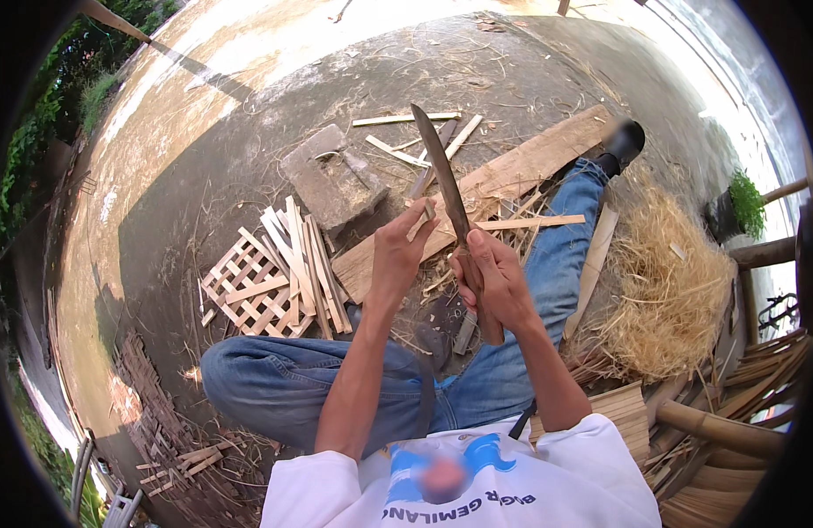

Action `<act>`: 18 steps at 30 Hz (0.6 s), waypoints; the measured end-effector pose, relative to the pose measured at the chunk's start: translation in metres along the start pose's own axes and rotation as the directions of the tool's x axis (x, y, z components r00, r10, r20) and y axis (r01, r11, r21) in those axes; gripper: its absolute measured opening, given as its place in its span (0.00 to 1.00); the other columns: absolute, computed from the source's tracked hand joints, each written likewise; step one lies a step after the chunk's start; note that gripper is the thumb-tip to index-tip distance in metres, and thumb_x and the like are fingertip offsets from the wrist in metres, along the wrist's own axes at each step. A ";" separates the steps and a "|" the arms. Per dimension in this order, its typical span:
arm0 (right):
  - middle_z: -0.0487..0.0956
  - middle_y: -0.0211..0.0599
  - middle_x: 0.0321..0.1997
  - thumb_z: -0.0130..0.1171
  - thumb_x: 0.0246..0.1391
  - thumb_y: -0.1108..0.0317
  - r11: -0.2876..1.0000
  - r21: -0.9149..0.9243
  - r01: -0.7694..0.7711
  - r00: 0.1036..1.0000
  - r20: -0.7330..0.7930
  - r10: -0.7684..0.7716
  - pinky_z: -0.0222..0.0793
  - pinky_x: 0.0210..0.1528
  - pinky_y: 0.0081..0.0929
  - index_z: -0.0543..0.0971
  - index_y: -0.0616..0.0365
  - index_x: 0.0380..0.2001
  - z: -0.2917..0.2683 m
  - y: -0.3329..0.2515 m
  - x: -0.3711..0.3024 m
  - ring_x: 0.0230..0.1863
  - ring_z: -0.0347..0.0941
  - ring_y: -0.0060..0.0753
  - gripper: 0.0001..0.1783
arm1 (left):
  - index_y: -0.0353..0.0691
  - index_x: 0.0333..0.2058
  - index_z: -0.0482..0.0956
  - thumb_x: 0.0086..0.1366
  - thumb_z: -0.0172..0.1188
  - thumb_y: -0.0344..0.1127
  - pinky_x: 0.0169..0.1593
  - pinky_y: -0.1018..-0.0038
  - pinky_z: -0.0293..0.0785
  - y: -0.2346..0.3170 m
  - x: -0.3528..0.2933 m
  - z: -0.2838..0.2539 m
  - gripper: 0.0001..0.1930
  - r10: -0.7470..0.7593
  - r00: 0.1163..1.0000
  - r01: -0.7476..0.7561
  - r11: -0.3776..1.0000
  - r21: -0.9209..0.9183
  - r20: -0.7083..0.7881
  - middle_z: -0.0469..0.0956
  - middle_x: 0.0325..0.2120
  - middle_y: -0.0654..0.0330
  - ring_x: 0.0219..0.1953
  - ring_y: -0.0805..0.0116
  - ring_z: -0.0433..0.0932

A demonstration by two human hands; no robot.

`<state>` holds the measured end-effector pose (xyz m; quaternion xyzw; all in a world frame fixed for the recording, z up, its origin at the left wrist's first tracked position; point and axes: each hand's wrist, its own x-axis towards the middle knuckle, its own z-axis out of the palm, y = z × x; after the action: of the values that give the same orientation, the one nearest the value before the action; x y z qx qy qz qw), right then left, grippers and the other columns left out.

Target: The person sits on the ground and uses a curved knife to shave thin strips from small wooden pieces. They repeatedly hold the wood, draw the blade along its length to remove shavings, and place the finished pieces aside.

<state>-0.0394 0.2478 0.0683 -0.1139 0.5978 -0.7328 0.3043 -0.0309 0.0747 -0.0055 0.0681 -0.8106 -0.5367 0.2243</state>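
Observation:
My right hand point(494, 277) is wrapped round the wooden handle of a machete point(448, 176). Its long dark blade points up and away, leaning slightly left. Left of the blade, my left hand point(408, 239) is closed in a pinch on a short pale bamboo piece point(429, 209), mostly hidden by the fingers. A light bamboo strip point(534, 222) reaches rightward from behind the machete over my outstretched leg; whether it joins the piece in my left hand I cannot tell. Beneath both hands a wide wooden plank point(529, 163) slants across the ground.
A woven bamboo lattice point(243, 286) with loose strips lies left of my hands. Beyond it sits a grey stone block point(331, 180). More strips point(406, 119) lie farther out. Fine shavings point(666, 282) are heaped at the right, near bamboo poles point(719, 431).

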 end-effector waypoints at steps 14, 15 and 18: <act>0.73 0.28 0.25 0.40 0.76 0.47 0.998 -0.063 -0.019 0.999 -0.036 0.017 0.63 0.14 0.18 0.74 0.59 0.51 0.011 0.004 0.003 0.14 0.65 0.16 0.25 | 0.32 0.53 0.81 0.64 0.67 0.27 0.44 0.64 0.79 -0.004 0.001 0.004 0.18 0.082 0.996 -0.082 0.997 0.005 -0.034 0.85 0.39 0.44 0.41 0.48 0.85; 0.73 0.28 0.25 0.40 0.76 0.48 0.998 -0.063 -0.019 0.999 -0.039 0.016 0.63 0.14 0.18 0.74 0.59 0.52 0.011 0.004 0.003 0.14 0.65 0.15 0.25 | 0.32 0.53 0.81 0.64 0.67 0.27 0.44 0.64 0.79 -0.003 0.001 0.004 0.18 0.079 0.996 -0.080 0.997 -0.005 -0.033 0.85 0.39 0.44 0.41 0.48 0.85; 0.73 0.28 0.25 0.40 0.77 0.48 0.998 -0.060 -0.020 0.999 -0.031 0.018 0.64 0.14 0.18 0.74 0.58 0.55 0.009 0.005 0.004 0.14 0.65 0.15 0.25 | 0.32 0.53 0.81 0.64 0.67 0.27 0.45 0.64 0.79 -0.003 0.001 0.005 0.19 0.059 0.998 -0.058 0.998 0.007 -0.032 0.85 0.40 0.43 0.41 0.49 0.86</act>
<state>-0.0355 0.2376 0.0651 -0.1063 0.6254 -0.7130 0.2986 -0.0344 0.0771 -0.0094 0.0537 -0.8102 -0.5262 0.2526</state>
